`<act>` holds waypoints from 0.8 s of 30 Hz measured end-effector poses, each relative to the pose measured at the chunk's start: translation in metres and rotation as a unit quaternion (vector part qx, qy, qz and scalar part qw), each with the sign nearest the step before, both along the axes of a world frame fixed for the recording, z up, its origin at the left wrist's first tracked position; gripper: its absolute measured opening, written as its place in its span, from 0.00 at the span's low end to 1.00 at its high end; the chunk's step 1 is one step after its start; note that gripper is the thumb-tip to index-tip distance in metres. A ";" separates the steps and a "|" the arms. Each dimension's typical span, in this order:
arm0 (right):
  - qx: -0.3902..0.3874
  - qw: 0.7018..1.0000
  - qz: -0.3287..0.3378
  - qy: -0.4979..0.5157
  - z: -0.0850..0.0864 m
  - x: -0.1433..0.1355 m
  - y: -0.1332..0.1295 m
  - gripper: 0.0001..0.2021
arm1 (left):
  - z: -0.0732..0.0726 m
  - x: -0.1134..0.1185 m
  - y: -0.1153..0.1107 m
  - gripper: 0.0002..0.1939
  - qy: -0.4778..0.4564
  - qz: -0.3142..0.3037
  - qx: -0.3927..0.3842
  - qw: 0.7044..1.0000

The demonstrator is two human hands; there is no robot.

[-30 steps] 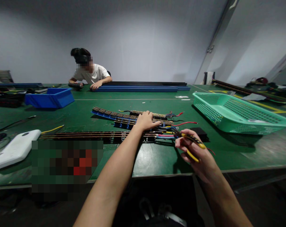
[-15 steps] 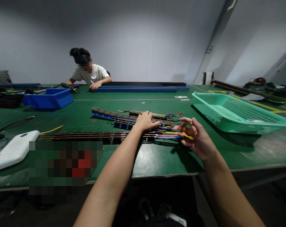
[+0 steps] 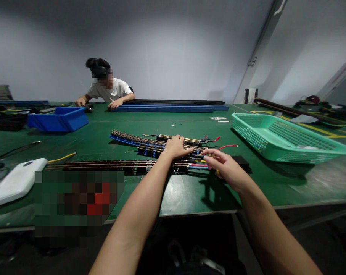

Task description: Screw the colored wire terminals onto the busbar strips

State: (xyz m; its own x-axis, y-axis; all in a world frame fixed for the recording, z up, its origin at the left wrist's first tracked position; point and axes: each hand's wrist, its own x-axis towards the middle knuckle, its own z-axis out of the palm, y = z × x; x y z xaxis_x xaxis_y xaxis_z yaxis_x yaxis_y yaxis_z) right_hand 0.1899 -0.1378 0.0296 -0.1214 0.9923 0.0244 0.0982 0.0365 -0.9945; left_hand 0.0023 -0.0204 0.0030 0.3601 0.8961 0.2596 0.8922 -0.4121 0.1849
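Observation:
My left hand [image 3: 176, 148] lies across blue-based strips [image 3: 152, 149] carrying brass-coloured rods, its thumb spread to the right and its fingers flat over them. At the strips' right end, my right hand [image 3: 222, 166] has bent fingers closed around the coloured wires [image 3: 200, 165]; the exact grip is partly hidden. A bit of yellow shows beneath that hand. Beyond its fingers a red wire [image 3: 228, 146] sticks out to the right. Closer to me, a long dark strip with copper-coloured rods [image 3: 104, 165] runs left under my left forearm.
A green perforated basket [image 3: 275, 143] stands at right, a blue bin [image 3: 60, 119] at left. The white flat device [image 3: 21, 179] lies front left. Across the green table [image 3: 150, 124] a co-worker [image 3: 111, 89] leans beside long blue and black profiles [image 3: 173, 108]. A dark block [image 3: 243, 164] sits behind my right hand.
My right hand has moved left and turned palm-down over the wires; the yellow loops at its fingers are now mostly hidden. The red wire and dark block have come into sight. My left hand stays put.

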 end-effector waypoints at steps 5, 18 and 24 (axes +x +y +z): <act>-0.049 0.940 -0.098 0.324 0.017 0.012 0.002 0.20 | -0.001 -0.001 0.001 0.31 0.000 -0.005 0.003 1.000; -0.046 0.964 -0.075 0.250 0.047 0.029 0.074 0.33 | 0.002 -0.001 0.000 0.30 0.007 -0.001 -0.006 1.000; -0.075 0.967 -0.051 0.239 0.028 0.028 0.085 0.34 | 0.000 -0.001 0.001 0.28 0.003 -0.004 -0.004 1.000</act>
State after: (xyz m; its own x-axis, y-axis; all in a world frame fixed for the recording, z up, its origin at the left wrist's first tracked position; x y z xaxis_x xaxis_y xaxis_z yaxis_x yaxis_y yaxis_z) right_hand 0.2179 -0.0526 0.0574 -0.0339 0.9952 -0.0915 -0.3793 -0.0975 -0.9201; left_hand 0.0013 -0.0190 0.0033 0.3691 0.8950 0.2505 0.8897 -0.4182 0.1831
